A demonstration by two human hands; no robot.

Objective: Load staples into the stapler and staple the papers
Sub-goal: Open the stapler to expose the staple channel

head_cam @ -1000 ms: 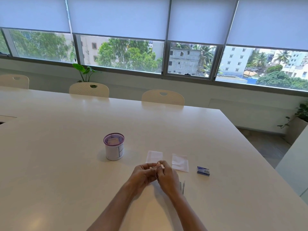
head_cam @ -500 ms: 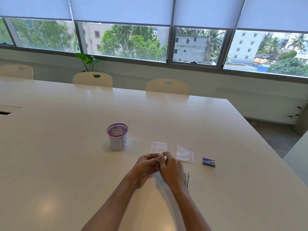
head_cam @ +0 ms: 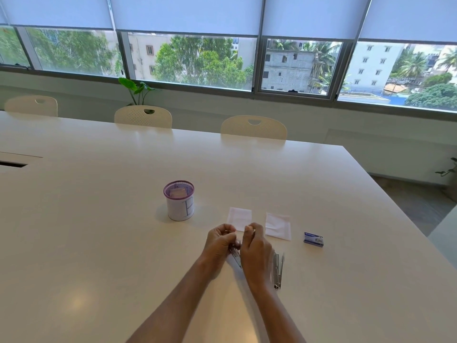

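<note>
left hand [head_cam: 218, 241] and right hand [head_cam: 256, 246], fingers curled, pinch a thin metal piece [head_cam: 235, 256], likely staples; detail too small to confirm. slim silver metal stapler [head_cam: 278, 269] lies just right of the right hand, long axis toward the person. two white paper squares [head_cam: 239, 218] beyond.

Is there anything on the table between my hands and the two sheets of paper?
Nothing visible does. The left hand and right hand work close together just in front of the left paper; the right paper lies beside it. The cup and staple box sit off to the sides.
</note>
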